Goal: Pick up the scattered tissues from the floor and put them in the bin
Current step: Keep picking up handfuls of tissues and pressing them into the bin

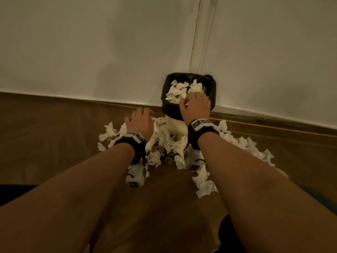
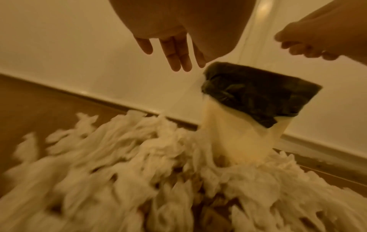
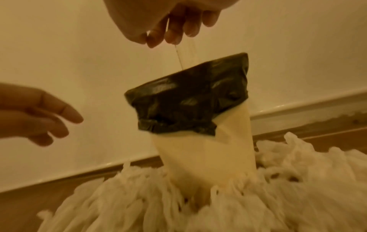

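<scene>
Right hand [image 1: 196,108]: fingers [image 3: 174,33] loosely bent, pointing down over the mouth of the bin [image 1: 175,123]; the right wrist view shows nothing held. In the head view the fingertips lie at the crumpled tissues in the bin [image 1: 179,92]; contact cannot be confirmed.

Left hand [image 1: 141,123]: fingers [image 2: 178,55] straight and slightly spread, empty, hanging above the tissues on the floor [image 1: 164,141], left of the bin.

Bin: pale body, black liner [image 1: 169,108] folded over the rim, upright against the white wall [image 1: 91,52]. Tissues fill it to the rim.

More tissues ring the base, spreading left, front and right over the wooden floor [image 1: 45,134].

Black straps with tagged blocks on both wrists.
</scene>
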Demonstrator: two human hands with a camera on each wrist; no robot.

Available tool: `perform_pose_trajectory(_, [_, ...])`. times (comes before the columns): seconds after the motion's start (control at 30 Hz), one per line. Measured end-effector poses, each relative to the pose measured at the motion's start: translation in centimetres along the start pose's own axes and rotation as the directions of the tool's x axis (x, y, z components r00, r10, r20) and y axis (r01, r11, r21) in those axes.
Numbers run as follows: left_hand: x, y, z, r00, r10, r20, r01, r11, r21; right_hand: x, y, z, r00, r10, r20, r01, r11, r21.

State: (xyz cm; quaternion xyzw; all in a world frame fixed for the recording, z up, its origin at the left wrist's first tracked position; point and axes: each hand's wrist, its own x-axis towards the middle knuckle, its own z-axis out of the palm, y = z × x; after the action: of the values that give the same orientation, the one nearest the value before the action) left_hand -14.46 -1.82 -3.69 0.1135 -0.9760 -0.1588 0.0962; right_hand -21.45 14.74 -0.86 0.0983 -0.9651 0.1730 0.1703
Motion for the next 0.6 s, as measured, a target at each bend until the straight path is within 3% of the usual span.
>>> perform_pose_trajectory(0.1, [-2.9,-2.7,1.0,0.984,-0.143,0.102,0.137,0.988,0.066,-2.6,-1.1,1.3,0.992,-0.064,0.105,0.058,0.996,0.064])
perform_pose_trajectory(0.17, [-4.6,-4.2,1.7,0.972,-0.181,0.150,0.167,0.981,0.100,-4.1,-1.2,2.6,0.961,-0.063,0.269,0.037,0.994,0.100])
perform_pose_trajectory(0.27, [-6.9,-5.5,2.9,0.959,-0.160,0.234,0.132,0.982,0.131,-6.0,-1.2,4.8,0.826,-0.033,0.563,-0.007,0.998,0.068])
perform_pose_trajectory(0.37, [-7.8,-5.4,4.0,0.923,-0.050,0.380,-0.018,0.985,0.173,-7.5,-1.2,7.1,0.671,0.019,0.741,-0.013,1.000,-0.014])
perform_pose_trajectory(0.43, [-7.6,-4.7,4.8,0.875,0.048,0.481,-0.139,0.978,0.157,-8.7,-1.4,8.1,0.591,0.019,0.807,0.022,0.999,-0.040])
perform_pose_trajectory(0.5, [-7.0,-3.7,5.5,0.839,0.126,0.529,-0.219,0.969,0.118,-10.0,-1.4,8.9,0.543,0.013,0.840,0.048,0.998,-0.046])
perform_pose_trajectory(0.6, [-5.7,-2.3,6.9,0.812,0.130,0.569,-0.204,0.977,0.067,-11.2,-1.0,9.4,0.469,0.014,0.883,0.071,0.996,-0.053])
